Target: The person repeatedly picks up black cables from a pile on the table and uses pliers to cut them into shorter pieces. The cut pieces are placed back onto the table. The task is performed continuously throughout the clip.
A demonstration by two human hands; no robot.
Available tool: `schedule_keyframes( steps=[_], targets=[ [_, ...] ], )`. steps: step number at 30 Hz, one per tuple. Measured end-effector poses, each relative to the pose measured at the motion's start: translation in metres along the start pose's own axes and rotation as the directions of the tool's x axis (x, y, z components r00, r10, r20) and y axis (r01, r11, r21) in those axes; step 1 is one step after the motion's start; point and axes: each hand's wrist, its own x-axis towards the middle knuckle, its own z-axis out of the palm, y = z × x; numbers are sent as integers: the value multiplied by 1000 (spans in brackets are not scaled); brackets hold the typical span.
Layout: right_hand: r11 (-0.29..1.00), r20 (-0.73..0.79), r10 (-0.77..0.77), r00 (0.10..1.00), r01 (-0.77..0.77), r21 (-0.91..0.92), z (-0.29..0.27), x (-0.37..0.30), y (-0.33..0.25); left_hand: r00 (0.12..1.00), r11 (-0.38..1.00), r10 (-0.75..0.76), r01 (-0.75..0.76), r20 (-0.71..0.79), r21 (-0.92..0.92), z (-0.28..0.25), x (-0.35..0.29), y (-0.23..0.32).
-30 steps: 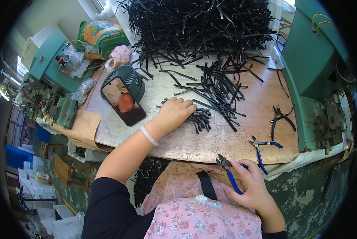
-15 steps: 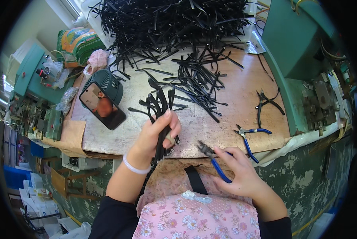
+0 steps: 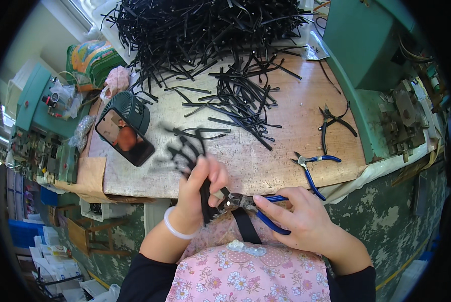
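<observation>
A fanned bundle of slim black plastic strips [image 3: 206, 204] is gripped in my left hand [image 3: 201, 183]; its upper ends are blurred by motion. My right hand [image 3: 306, 216] holds blue-handled cutting pliers [image 3: 245, 202], handles spread apart. The jaws are at the lower end of the bundle, close to my left fingertips, beside one strip end. Whether the blades touch that strip I cannot tell. Past my hands, a loose pile of the same black strips [image 3: 245, 103] lies on the worktable [image 3: 285, 171].
A large heap of black strips [image 3: 210, 30] fills a white bin at the back. Blue-handled pliers [image 3: 308, 166] and black-handled pliers [image 3: 331, 123] lie to the right. A phone [image 3: 125, 138] leans on a green fan [image 3: 135, 110]. Green machines [image 3: 361, 55] flank the table.
My left hand has come slightly down, and the bundle's top ends have swung left. The pliers have moved left and down to the bundle's lower end.
</observation>
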Motion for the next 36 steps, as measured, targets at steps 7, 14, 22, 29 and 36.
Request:
schedule_keyframes(
  steps=[7, 14, 22, 29, 36],
  targets=[
    [986, -71, 3, 997, 9, 167, 6, 0, -4, 777, 740, 629, -586, -29, 331, 26, -19, -20],
    [969, -54, 39, 998, -24, 246, 12, 1, -12, 571, 497, 820, -744, 39, 447, 28, -16, -31],
    [976, -71, 36, 997, -20, 216, 11, -3, -7, 953, 954, 300, -301, -45, -11, 15, -16, -2],
    [995, -86, -21, 996, 29, 98, 7, -1, -5, 976, 971, 215, -216, -17, -99, 10, -13, -6],
    [874, -288, 21, 957, 122, 470, 9, -6, -9, 977, 936, 213, -201, 11, -289, 3, -5, -11]
  ],
)
